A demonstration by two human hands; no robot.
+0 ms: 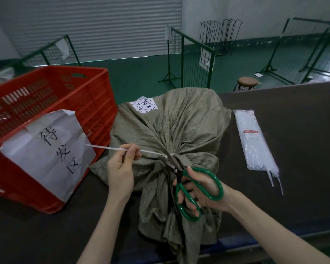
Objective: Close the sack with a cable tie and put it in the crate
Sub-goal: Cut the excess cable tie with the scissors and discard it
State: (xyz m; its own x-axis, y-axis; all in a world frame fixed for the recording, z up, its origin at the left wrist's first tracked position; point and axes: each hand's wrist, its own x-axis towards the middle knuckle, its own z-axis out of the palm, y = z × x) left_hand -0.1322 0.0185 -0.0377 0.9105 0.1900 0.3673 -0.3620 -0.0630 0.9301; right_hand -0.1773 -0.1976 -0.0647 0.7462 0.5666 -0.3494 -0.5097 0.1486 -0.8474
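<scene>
An olive-green woven sack (181, 121) lies on the dark table, its neck gathered toward me. A white cable tie (107, 148) is cinched around the neck, and its long tail runs out to the left. My left hand (122, 166) pinches that tail and holds it taut. My right hand (202, 189) grips green-handled scissors (181, 180). Their blades point up at the tie, right beside the sack's neck. The red plastic crate (95, 103) stands to the left of the sack, with a large white paper label on its near side.
A clear packet of white cable ties (255, 140) lies on the table (293, 115) to the right of the sack. Beyond the table are green wire-mesh partitions (189, 54), a small round stool (248, 81) and a closed roller shutter.
</scene>
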